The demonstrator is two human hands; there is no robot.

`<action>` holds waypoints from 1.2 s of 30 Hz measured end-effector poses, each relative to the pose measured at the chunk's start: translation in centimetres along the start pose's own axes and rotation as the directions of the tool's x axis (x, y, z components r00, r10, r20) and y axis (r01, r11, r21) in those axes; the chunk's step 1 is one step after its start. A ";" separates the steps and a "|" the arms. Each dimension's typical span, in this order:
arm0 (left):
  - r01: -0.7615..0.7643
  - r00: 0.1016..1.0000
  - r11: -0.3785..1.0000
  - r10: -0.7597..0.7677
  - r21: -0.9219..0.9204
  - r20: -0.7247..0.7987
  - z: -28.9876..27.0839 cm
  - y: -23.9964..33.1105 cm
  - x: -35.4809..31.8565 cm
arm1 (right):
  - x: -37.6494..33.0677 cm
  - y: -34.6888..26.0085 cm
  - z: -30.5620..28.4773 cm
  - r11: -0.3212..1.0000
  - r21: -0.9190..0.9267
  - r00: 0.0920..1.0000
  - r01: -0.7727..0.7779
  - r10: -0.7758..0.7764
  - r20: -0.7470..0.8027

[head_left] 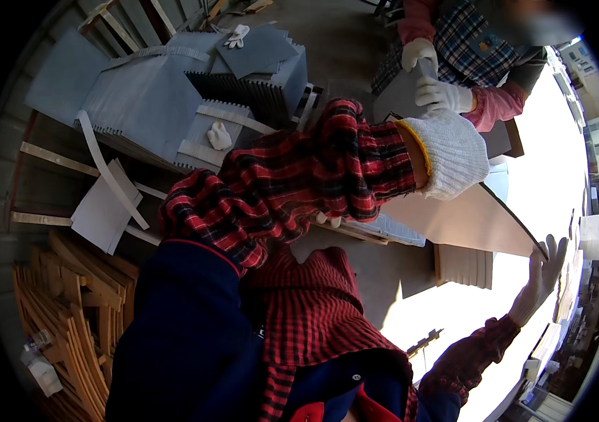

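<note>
Grey floor (331,53), panel (472,221) against right hand (542,281)

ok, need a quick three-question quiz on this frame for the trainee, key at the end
1. True or false: a loose white glove lies on the grey sheets.
2. Where in the picture is the pile of wooden strips? (a) upper right, (b) lower left, (c) top middle.
3. Which of the camera wearer's own hands is at the right-hand corner of the tan sheet?

Key: 1. True. 2. b. 3. The right hand.
</note>
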State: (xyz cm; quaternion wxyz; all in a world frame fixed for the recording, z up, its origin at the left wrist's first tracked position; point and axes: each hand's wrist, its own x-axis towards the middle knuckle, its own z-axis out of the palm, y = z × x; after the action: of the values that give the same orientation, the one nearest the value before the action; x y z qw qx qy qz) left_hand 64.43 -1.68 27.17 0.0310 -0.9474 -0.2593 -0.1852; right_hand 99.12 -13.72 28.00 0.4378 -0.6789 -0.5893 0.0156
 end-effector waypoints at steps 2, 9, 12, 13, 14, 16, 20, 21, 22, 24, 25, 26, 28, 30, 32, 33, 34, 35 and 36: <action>-0.044 0.997 0.994 0.038 -0.100 -0.066 4.4 0.6 3.0 | 1.5 1.7 -2.2 0.969 -0.223 0.989 0.106 -0.080 0.123; 0.127 0.982 0.990 -0.118 -0.054 0.149 8.4 2.2 7.1 | 8.3 5.4 2.8 0.797 -0.427 0.595 0.427 0.107 0.796; 0.155 0.974 0.987 -0.145 -0.045 0.174 9.7 1.8 8.5 | 9.6 8.2 3.6 0.963 -0.217 0.510 0.160 0.107 0.854; 0.182 0.968 0.983 -0.174 -0.027 0.181 9.6 1.4 8.6 | 10.1 8.8 4.2 0.962 -0.196 0.513 0.189 0.074 0.855; 0.204 0.963 0.979 -0.198 -0.013 0.186 9.6 1.2 8.5 | 10.6 9.5 4.7 0.960 -0.180 0.518 0.214 0.045 0.854; 0.261 0.939 0.965 -0.258 0.018 0.229 9.1 1.2 7.9 | 10.0 10.0 5.7 0.969 -0.120 0.587 0.218 -0.032 0.809; 0.289 0.955 0.948 -0.296 0.129 0.035 14.1 4.0 5.6 | 3.4 15.3 8.2 0.756 -0.170 0.748 0.632 -0.538 0.389; 0.295 0.930 0.943 -0.246 0.157 -0.272 16.3 4.3 4.5 | 2.4 15.4 9.5 0.700 -0.188 0.722 0.689 -0.642 0.258; 0.312 0.944 0.918 -0.271 0.245 -0.187 16.3 5.2 4.4 | 1.1 16.5 10.1 0.679 -0.336 0.758 0.653 -0.593 0.274; 0.307 0.947 0.907 -0.261 0.288 -0.187 15.8 5.5 3.9 | 0.6 16.9 10.3 0.718 -0.288 0.773 0.633 -0.567 0.286; 0.311 0.946 0.899 -0.263 0.309 -0.189 15.7 5.9 3.6 | 0.3 17.0 10.1 0.734 -0.259 0.775 0.628 -0.558 0.297; 0.312 0.949 0.913 -0.287 0.262 -0.127 15.8 6.2 3.2 | 0.2 17.0 9.6 0.735 -0.245 0.762 0.632 -0.533 0.367; 0.353 0.935 0.932 -0.348 0.082 -0.076 14.6 6.5 4.0 | 1.4 17.1 8.3 0.772 -0.183 0.746 0.608 -0.478 0.464; 0.368 0.929 0.927 -0.370 -0.078 -0.011 12.6 6.9 4.8 | 2.4 16.8 6.5 0.842 -0.091 0.747 0.531 -0.414 0.521; 0.382 0.923 0.902 -0.382 -0.200 0.040 10.3 6.5 4.7 | 3.5 17.2 4.7 0.897 -0.021 0.710 0.442 -0.335 0.619; 0.408 0.913 0.881 -0.394 -0.239 0.104 8.8 6.1 4.2 | 4.0 17.0 3.9 0.922 0.001 0.689 0.387 -0.290 0.664; 0.474 0.880 0.839 -0.445 -0.268 0.165 7.8 5.4 3.3 | 4.5 16.0 3.4 0.916 0.042 0.649 0.398 -0.314 0.693; 0.540 0.841 0.791 -0.491 -0.287 0.228 6.9 4.6 2.4 | 5.3 14.3 2.7 0.954 0.065 0.609 0.292 -0.238 0.757; 0.589 0.806 0.756 -0.519 -0.287 0.285 5.8 4.1 1.2 | 5.9 13.1 2.5 0.975 0.082 0.559 0.206 -0.186 0.808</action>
State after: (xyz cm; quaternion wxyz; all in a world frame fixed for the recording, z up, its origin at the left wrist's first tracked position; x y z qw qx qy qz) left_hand 69.43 -3.77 22.37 -0.2250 -0.8292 -0.4920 -0.1403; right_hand 109.90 -6.48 21.35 0.1121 -0.5316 -0.7956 0.2682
